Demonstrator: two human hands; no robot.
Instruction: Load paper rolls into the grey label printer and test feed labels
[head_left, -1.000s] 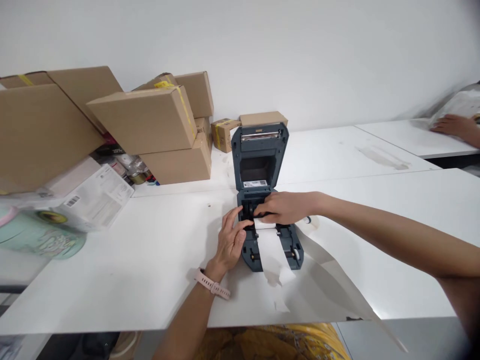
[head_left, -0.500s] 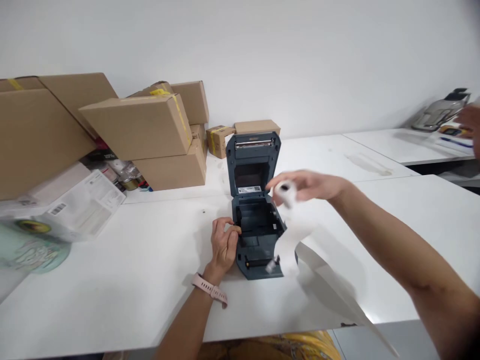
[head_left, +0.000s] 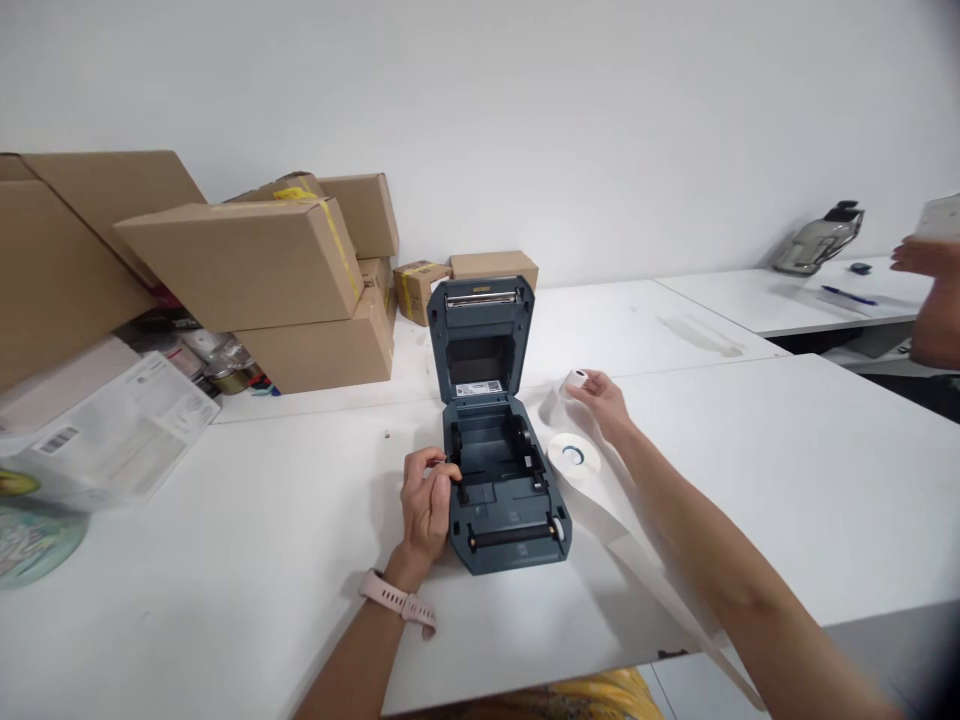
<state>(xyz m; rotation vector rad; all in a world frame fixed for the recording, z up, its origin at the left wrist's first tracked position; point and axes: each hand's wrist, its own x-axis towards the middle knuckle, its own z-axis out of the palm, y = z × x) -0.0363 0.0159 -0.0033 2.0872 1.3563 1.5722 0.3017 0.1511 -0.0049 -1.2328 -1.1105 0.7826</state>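
Note:
A dark blue-grey label printer (head_left: 502, 510) stands on the white table with its lid (head_left: 481, 335) raised and its inner bay bare. My left hand (head_left: 429, 500), with curled fingers, holds the printer's left edge. To the right of the printer, my right hand (head_left: 602, 400) grips a small white paper roll (head_left: 574, 380), from which a strip hangs. A larger white roll (head_left: 574, 456) lies flat beside the printer. A long paper strip (head_left: 645, 560) runs from there past the table's front edge.
Cardboard boxes (head_left: 240, 260) are stacked at the back left, near a white package (head_left: 142, 430). A clear bottle (head_left: 819, 238) and a blue pen (head_left: 849, 296) rest at the far right, where another person's hand (head_left: 926, 256) holds something pale.
My right hand has moved away from above the printer with the small roll, out to its right. The larger roll now shows on the table. The view has shifted slightly right.

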